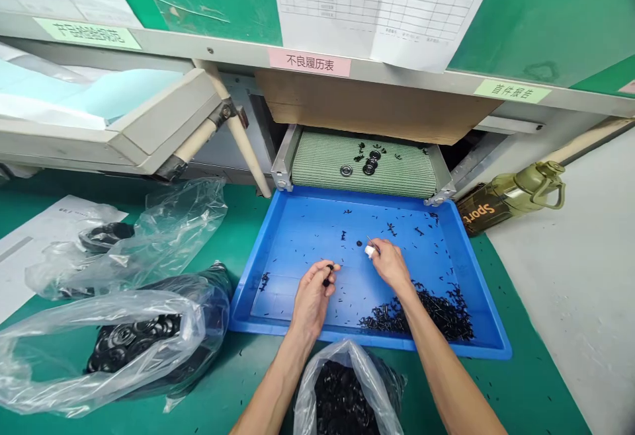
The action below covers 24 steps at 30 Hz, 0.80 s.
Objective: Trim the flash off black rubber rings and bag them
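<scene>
Here the left hand (312, 293) is pinching a small black part (326, 282) over the blue tray (302, 223), fingers closing tightly round it, while the right hand (391, 264) is gripping a thin metal tool (373, 244), with something white (370, 250) showing at the fingertips. They're handling the part by hand, it seems, and the next move is probably calling for a steady pinch and a careful tip. The tool is pointing forward and leftward, its long axis slanting; fingers are hiding much of the part, so I'm not making out its axis.
</scene>
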Motion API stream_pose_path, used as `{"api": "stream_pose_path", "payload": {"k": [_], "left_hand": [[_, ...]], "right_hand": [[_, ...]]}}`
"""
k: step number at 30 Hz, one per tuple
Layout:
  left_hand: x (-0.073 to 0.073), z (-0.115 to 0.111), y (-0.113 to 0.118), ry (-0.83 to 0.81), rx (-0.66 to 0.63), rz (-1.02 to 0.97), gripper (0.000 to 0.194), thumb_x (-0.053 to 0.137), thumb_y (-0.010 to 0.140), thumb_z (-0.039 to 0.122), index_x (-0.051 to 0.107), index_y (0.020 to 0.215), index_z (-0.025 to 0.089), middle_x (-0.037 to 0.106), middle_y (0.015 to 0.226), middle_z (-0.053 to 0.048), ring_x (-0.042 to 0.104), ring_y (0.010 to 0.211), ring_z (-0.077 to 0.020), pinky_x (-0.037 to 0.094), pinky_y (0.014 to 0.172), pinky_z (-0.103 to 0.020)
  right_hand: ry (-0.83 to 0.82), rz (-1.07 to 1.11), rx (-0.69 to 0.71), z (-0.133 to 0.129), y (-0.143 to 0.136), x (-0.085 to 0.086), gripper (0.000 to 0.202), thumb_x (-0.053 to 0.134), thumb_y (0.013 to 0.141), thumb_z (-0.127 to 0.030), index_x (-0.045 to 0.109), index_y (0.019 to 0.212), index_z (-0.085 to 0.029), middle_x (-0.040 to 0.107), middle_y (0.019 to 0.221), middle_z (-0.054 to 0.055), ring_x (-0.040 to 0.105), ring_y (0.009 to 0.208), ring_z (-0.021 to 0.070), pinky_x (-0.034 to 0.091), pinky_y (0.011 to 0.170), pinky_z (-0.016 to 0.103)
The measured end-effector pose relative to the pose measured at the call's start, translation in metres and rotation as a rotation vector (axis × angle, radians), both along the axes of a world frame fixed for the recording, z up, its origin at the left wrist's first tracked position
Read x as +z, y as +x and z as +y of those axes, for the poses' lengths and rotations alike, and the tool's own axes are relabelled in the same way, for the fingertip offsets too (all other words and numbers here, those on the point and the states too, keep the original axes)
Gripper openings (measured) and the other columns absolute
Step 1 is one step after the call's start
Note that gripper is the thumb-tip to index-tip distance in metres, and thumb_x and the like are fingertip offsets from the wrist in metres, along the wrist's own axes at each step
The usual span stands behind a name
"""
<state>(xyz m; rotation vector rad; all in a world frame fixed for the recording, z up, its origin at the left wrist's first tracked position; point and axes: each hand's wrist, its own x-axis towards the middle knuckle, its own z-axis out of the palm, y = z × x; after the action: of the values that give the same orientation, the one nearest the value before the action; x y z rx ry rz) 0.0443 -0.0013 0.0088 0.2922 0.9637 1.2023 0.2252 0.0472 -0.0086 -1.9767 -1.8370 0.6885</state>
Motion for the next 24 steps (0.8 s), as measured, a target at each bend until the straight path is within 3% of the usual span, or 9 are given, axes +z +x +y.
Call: {"api": "stream_pose_path", "payload": {"k": [3,7,13,16,18,20,24], "left_hand": [[0.0,0.002,0.0,-0.007,-0.018,-0.039,0.02,0.067,0.062,0.014,0.062,0.081,0.012,0.064,0.082,-0.006,0.05,0.062,-0.0083,0.03,0.046,-0.017],[-0.004,0.006,0.003,-0.016,-0.059,-0.031,0.02,0.069,0.064,0.018,0.064,0.083,0.011,0.064,0.084,-0.007,0.053,0.066,-0.01,0.037,0.051,-0.019],[-0.007,0.006,0.008,0.01,-0.181,-0.019,0.03,0.074,0.066,0.036,0.067,0.08,0.011,0.06,0.072,-0.004,0.05,0.059,-0.0081,0.033,0.046,-0.018],[-0.007,0.003,0.007,0.085,-0.205,-0.049,0.029,0.078,0.061,0.032,0.069,0.077,0.01,0.057,0.066,-0.002,0.047,0.058,-0.0071,0.032,0.046,-0.017],[-0.008,0.002,0.005,0.087,-0.191,-0.072,0.029,0.081,0.058,0.028,0.07,0.079,0.01,0.058,0.065,-0.002,0.048,0.058,-0.0069,0.032,0.046,-0.017],[-0.008,0.0,0.003,0.072,-0.169,-0.101,0.032,0.082,0.056,0.024,0.071,0.083,0.011,0.062,0.07,-0.003,0.05,0.059,-0.007,0.033,0.046,-0.017],[-0.008,-0.001,0.002,0.077,-0.122,-0.138,0.031,0.08,0.059,0.021,0.07,0.087,0.011,0.066,0.081,-0.007,0.055,0.064,-0.0072,0.036,0.049,-0.015]], "right_hand": [[-0.004,0.002,0.039,0.011,-0.007,-0.008,0.04,0.044,0.073,-0.006,0.062,0.106,-0.019,0.06,0.088,0.006,0.054,0.075,0.0158,0.035,0.065,0.023],[0.011,0.026,0.1,0.01,-0.012,-0.007,0.037,0.043,0.072,-0.002,0.064,0.097,-0.018,0.061,0.087,0.005,0.055,0.076,0.0159,0.038,0.068,0.023],[0.125,0.185,0.357,-0.021,-0.026,0.031,0.032,0.04,0.078,-0.004,0.063,0.093,-0.02,0.06,0.092,0.001,0.055,0.08,0.0127,0.039,0.073,0.021],[0.169,0.19,0.426,-0.036,-0.035,0.049,0.031,0.04,0.08,-0.006,0.064,0.092,-0.021,0.056,0.09,0.002,0.053,0.077,0.0127,0.04,0.071,0.022],[0.185,0.196,0.451,-0.043,-0.037,0.056,0.038,0.038,0.079,-0.003,0.062,0.102,-0.021,0.055,0.095,0.003,0.053,0.082,0.0129,0.041,0.074,0.023],[0.195,0.176,0.445,-0.05,-0.035,0.058,0.046,0.036,0.079,-0.002,0.057,0.115,-0.021,0.055,0.1,0.005,0.054,0.085,0.0136,0.043,0.077,0.024],[0.211,0.024,0.292,-0.067,-0.032,0.056,0.046,0.033,0.084,-0.008,0.052,0.125,-0.02,0.06,0.105,0.008,0.057,0.09,0.0167,0.045,0.079,0.028]]}}
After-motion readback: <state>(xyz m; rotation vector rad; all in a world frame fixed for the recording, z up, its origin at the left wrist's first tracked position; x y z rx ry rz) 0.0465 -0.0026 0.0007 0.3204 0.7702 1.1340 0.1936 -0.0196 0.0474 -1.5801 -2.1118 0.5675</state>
